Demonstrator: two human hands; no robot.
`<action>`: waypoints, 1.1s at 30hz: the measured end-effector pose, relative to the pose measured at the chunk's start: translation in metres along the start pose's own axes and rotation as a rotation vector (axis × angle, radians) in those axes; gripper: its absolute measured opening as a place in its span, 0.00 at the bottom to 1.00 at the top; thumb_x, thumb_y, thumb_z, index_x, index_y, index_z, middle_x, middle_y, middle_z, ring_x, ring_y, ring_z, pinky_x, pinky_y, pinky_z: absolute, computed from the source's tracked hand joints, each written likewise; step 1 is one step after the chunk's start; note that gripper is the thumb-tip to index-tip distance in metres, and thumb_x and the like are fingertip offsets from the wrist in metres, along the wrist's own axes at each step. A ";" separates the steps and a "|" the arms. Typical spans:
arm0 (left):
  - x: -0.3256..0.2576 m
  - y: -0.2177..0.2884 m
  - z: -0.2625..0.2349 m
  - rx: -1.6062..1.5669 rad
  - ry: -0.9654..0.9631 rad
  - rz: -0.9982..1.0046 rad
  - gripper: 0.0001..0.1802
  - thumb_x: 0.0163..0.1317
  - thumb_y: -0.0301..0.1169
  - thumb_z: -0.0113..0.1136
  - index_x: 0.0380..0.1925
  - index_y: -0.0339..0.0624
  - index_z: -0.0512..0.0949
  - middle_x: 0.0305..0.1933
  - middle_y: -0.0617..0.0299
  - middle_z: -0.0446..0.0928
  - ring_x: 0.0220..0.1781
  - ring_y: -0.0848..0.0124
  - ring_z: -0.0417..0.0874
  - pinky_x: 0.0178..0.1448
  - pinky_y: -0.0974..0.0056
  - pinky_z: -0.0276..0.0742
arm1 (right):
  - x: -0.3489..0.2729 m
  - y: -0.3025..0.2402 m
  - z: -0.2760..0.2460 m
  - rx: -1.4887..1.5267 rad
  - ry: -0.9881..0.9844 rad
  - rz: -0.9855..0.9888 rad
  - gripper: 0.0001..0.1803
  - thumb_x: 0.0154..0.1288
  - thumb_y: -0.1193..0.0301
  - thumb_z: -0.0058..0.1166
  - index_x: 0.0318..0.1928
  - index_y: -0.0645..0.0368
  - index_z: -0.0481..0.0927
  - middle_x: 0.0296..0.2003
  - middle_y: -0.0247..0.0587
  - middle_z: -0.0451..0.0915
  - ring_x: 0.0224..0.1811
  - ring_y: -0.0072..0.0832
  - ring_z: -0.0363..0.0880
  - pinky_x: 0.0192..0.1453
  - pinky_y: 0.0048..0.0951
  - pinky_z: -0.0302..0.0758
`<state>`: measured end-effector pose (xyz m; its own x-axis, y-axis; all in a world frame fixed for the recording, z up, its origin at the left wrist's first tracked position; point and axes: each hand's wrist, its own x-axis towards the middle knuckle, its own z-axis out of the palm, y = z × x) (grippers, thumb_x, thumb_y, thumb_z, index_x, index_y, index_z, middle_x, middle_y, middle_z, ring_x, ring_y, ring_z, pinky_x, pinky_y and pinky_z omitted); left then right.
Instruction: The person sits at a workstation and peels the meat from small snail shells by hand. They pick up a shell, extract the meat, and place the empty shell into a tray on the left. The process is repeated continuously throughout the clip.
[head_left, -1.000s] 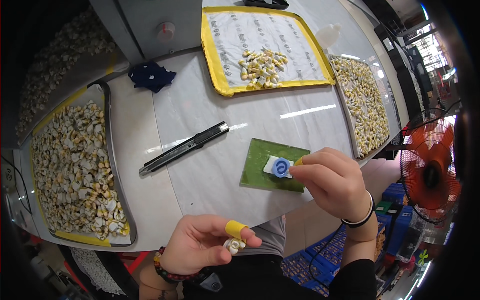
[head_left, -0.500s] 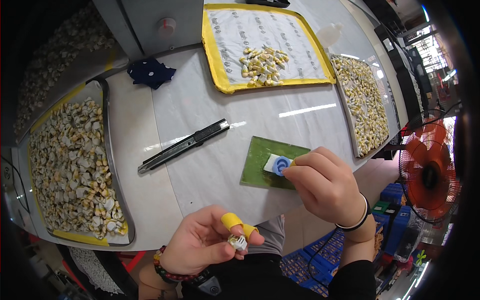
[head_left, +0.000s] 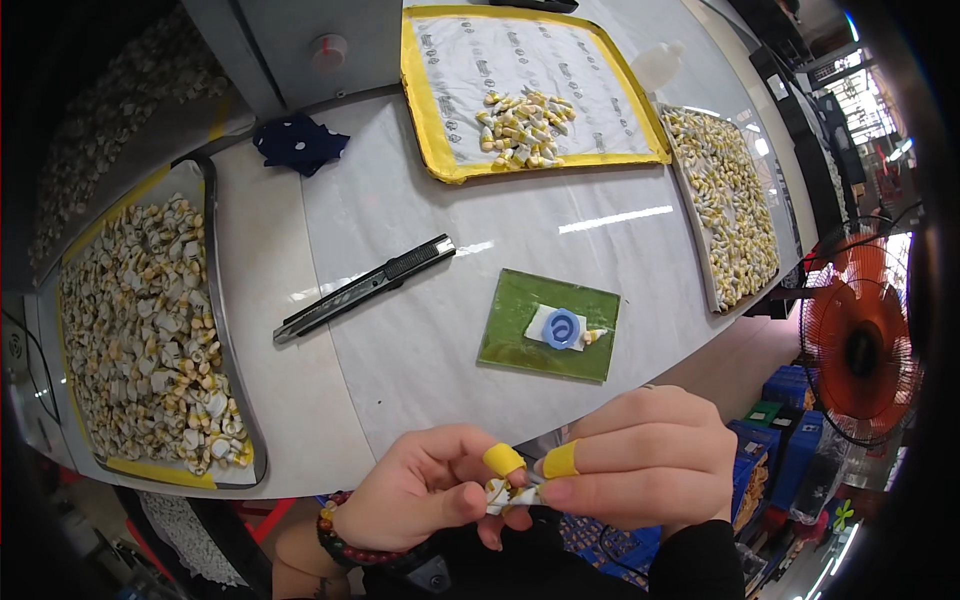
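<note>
Near the table's front edge, my left hand [head_left: 405,490] holds a small white moulded piece [head_left: 495,497] between thumb and fingers. My right hand [head_left: 640,460] meets it from the right, its thumb and forefinger pinched on the piece's right end. Yellow wraps cover a fingertip on each hand. Beyond my hands lies a green glass plate [head_left: 505,345] with a white pad [head_left: 537,318] on it. A round blue cup [head_left: 560,328] sits on the pad, and a tiny yellow-and-white piece [head_left: 594,336] lies at its right.
A black box cutter [head_left: 365,288] lies left of the plate. Trays of small pieces stand at the left [head_left: 215,400] and right [head_left: 700,230]. A yellow-edged tray [head_left: 440,165] holds a small pile at the back. A dark blue cloth [head_left: 300,145] and orange fan [head_left: 858,340] are further off.
My right hand has left the blue cup and come down toward me to the piece in my left hand. The cup and the tiny piece beside it now show uncovered.
</note>
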<state>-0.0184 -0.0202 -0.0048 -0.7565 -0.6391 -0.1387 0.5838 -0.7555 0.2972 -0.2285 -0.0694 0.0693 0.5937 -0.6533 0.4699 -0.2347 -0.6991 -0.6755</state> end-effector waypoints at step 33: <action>0.005 0.008 0.008 -0.036 -0.009 -0.114 0.11 0.64 0.28 0.59 0.42 0.33 0.73 0.42 0.55 0.80 0.45 0.72 0.82 0.53 0.68 0.78 | 0.002 0.000 -0.005 -0.063 -0.196 -0.113 0.07 0.50 0.78 0.63 0.33 0.63 0.84 0.34 0.42 0.83 0.33 0.30 0.82 0.36 0.22 0.80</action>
<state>-0.0199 -0.0288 0.0047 -0.8209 -0.5479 -0.1612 0.5041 -0.8278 0.2462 -0.2307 -0.0721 0.0732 0.7555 -0.5054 0.4169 -0.2023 -0.7851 -0.5854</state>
